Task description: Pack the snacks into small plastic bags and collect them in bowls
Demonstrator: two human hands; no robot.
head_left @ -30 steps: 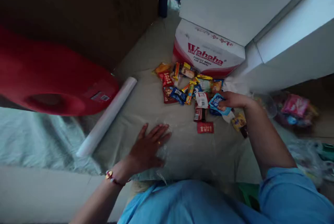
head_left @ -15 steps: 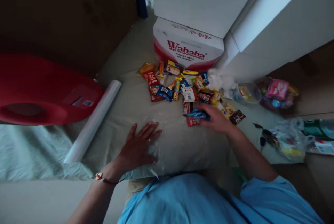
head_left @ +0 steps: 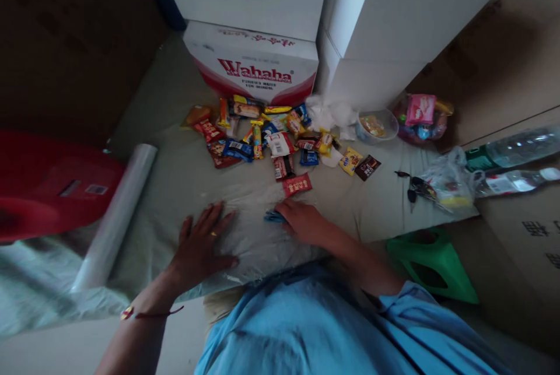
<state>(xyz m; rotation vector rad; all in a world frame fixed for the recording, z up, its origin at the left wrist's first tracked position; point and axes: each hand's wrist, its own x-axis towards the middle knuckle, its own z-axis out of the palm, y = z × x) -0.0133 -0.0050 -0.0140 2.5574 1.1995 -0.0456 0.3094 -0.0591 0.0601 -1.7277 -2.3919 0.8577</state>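
Note:
My left hand (head_left: pixel 201 246) lies flat with fingers spread on a sheet of clear plastic (head_left: pixel 254 241) on the covered table. Over the same plastic, my right hand (head_left: pixel 301 220) has its fingers closed on a small blue snack packet (head_left: pixel 274 216), partly hidden by them. Just beyond that hand is a red packet (head_left: pixel 297 185). Farther back lies a pile of wrapped snacks (head_left: pixel 257 140), with a yellow packet (head_left: pixel 350 160) and a dark brown packet (head_left: pixel 368 167) at its right.
A Wahaba-style white and red carton (head_left: pixel 258 66) stands behind the pile. At left are a plastic roll (head_left: pixel 116 217) and a red container (head_left: pixel 56 182). To the right are a clear bowl (head_left: pixel 377 126), sunglasses (head_left: pixel 415 185), bottles (head_left: pixel 516 147) and a green stool (head_left: pixel 433 264).
My right hand has brought the blue packet from the pile's near edge toward me, over the plastic. My left hand stays spread on it. The view has swung right.

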